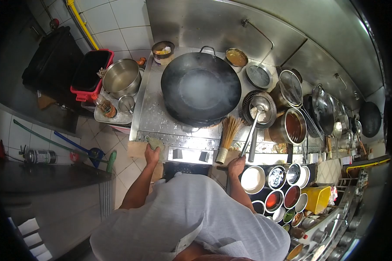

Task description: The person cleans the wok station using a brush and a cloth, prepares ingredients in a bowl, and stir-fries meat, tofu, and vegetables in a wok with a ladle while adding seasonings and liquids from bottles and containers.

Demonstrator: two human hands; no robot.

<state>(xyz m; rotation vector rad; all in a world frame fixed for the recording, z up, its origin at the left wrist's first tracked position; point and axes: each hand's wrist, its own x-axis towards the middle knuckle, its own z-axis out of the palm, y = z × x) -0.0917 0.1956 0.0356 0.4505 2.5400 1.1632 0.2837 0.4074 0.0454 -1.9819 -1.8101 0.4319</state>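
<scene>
A large dark wok (200, 89) sits on the steel stove, with haze over its middle. My left hand (152, 155) is closed on a greenish-grey cloth (156, 143) at the stove's front left edge. At the front right, my right hand (237, 166) is closed around the end of a ladle's long handle (248, 138). The ladle's bowl (260, 103) rests in a perforated strainer (270, 114), over something pale. Just left of that handle, a bamboo wok brush (228, 137) lies with its bristles toward the wok.
A pot of reddish-brown sauce (293, 127) and a wire skimmer (290, 87) stand right of the strainer. Several seasoning containers (252, 179) crowd the front right. A steel pot (122, 77) and a bottle (104, 106) stand left. A tap (268, 48) reaches over a bowl behind.
</scene>
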